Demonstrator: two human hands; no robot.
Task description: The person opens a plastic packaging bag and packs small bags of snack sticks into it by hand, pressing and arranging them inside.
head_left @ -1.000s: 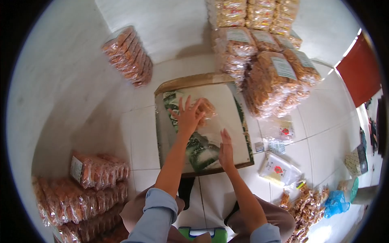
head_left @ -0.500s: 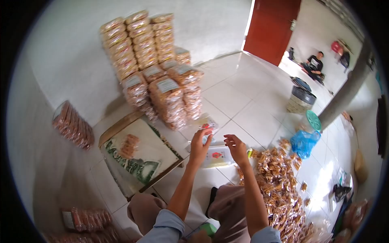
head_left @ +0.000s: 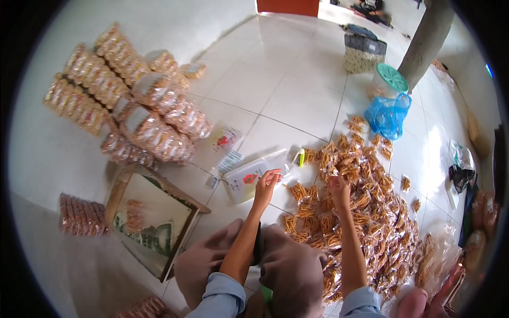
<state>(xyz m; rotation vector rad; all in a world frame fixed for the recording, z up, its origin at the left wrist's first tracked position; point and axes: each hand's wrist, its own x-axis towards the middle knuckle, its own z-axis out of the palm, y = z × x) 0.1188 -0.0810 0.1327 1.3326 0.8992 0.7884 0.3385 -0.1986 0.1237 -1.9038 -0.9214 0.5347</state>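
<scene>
Red emblem on white printed bags (head_left: 238, 192), lying flat on tiles (head_left: 291, 111); finer print too small to read. Similar red emblem on clear bag (head_left: 229, 134) farther out. Printed sheet (head_left: 230, 161) between the two, text illegible at this size. Pale labels on wrapped bundles (head_left: 161, 142) at left, wording washed out. Green print, unreadable, inside brown-edged tray (head_left: 165, 206).

Small packets (head_left: 371, 222): clear glossy film, golden-brown sticks inside, heaped loosely on tiles at right, a few strays around the edges. Left hand (head_left: 266, 185) at right end of white bags, fingers loosely bent, grip apparently released. Right hand (head_left: 339, 193) over upper left of heap; cannot tell whether grasping a packet. Reddish-brown bundle (head_left: 134, 214) lying in tray. Blue plastic bag (head_left: 389, 114) just beyond heap, beside green-lidded tub (head_left: 393, 78).
</scene>
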